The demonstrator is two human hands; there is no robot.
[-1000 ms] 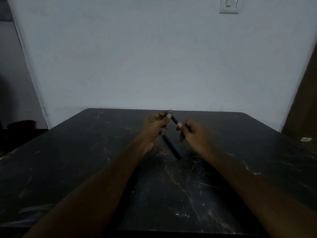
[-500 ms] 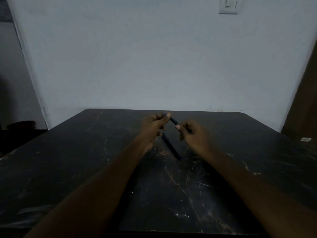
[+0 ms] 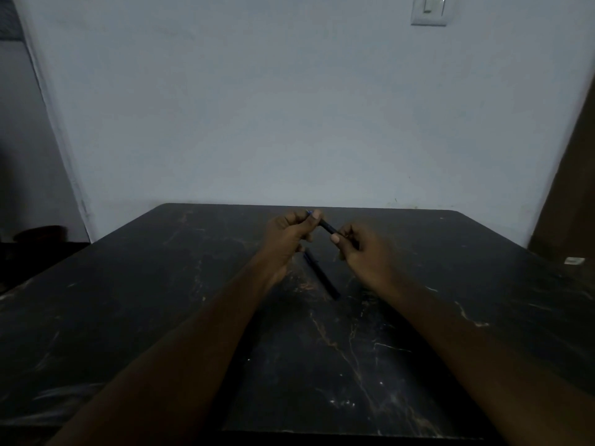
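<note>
Both my hands are raised over the far middle of a black marble table [image 3: 161, 300]. Between them runs a thin dark pen [image 3: 326, 226] with a blue tip at its left end. My left hand [image 3: 288, 235] pinches that blue end between thumb and fingers. My right hand [image 3: 360, 249] grips the other end, which is hidden inside the fingers. Below the hands a second dark pen [image 3: 322, 274] lies flat on the table, slanting towards me and to the right.
A pale wall stands just behind the table's far edge, with a light switch [image 3: 429, 9] high on the right. A brown door [image 3: 570, 194] is at the right. A small white object [image 3: 574, 261] sits at the table's right edge.
My left thumb has slid over the pen's blue end, covering most of it. Both hands stay in nearly the same place.
</note>
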